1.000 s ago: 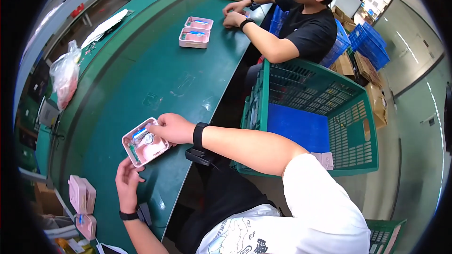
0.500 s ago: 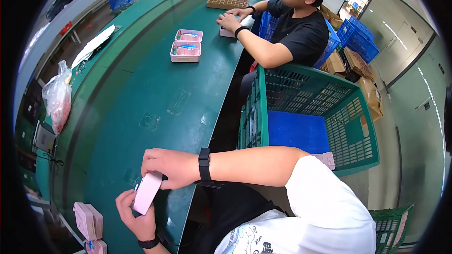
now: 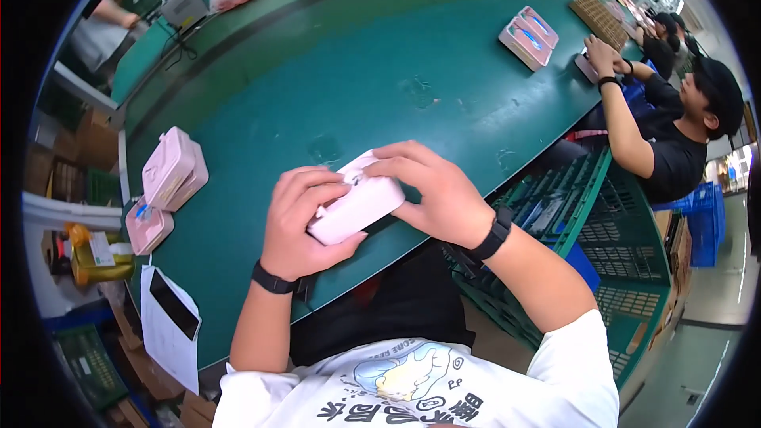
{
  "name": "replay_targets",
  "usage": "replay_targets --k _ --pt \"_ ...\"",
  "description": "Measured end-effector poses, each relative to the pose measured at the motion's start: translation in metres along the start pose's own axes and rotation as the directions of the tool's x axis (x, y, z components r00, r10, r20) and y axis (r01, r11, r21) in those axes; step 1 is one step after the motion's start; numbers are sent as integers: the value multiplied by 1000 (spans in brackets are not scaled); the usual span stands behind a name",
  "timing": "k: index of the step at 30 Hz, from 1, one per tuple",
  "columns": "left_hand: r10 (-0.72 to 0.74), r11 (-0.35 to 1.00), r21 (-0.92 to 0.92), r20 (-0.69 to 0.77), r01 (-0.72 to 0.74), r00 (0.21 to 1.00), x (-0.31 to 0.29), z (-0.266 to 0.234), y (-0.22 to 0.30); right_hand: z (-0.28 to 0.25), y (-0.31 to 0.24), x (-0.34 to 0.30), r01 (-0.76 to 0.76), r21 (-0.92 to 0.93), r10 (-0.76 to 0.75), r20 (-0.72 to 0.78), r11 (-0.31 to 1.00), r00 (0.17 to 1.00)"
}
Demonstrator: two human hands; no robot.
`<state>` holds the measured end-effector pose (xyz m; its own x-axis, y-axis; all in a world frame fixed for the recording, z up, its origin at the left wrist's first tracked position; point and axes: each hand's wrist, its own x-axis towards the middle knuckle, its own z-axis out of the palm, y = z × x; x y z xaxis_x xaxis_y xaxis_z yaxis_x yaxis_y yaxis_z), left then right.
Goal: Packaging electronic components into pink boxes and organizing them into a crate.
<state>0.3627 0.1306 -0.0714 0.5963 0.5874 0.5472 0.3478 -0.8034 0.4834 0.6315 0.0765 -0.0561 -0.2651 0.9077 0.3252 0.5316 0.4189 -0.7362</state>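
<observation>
Close to my body, both hands hold a small pale pink box (image 3: 357, 212) just above the green work table. My left hand (image 3: 297, 226) grips its left end, fingers curled over the top and thumb along the near side. Around the right end is my right hand (image 3: 444, 194), its fingertips at the top edge near a small clasp-like part. The box looks closed, and its far side is hidden. To the left, pink boxes (image 3: 173, 168) lie stacked, one tilted against another. An open pink box (image 3: 149, 231) with something blue inside sits beside them.
Farther along the table (image 3: 333, 95), an open pink box (image 3: 527, 40) holds blue items. A co-worker (image 3: 674, 119) handles another box at the right. A green crate (image 3: 610, 269) stands by my right arm. A phone (image 3: 174, 307) lies on paper at the left edge.
My view has swung to the left, bringing the stacked boxes and phone into sight. The pink box, still in both hands, has gone from steeply tilted to lying more level.
</observation>
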Motion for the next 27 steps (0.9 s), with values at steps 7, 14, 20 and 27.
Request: replay_targets --k 7,14,20,27 --pt "-239 916 -341 -40 212 970 -15 -5 2 13 -11 3 -20 -44 20 -8 999 1000" --pt "-68 983 -172 23 71 997 -20 -6 -6 17 -11 0 -32 -74 32 -3 997 999" --pt "-44 996 -75 14 45 999 -20 -8 5 18 -14 -3 -27 -71 29 16 997 999" --pt "-59 998 -38 12 60 998 -12 5 -4 20 -3 -4 -52 -69 51 -18 996 999"
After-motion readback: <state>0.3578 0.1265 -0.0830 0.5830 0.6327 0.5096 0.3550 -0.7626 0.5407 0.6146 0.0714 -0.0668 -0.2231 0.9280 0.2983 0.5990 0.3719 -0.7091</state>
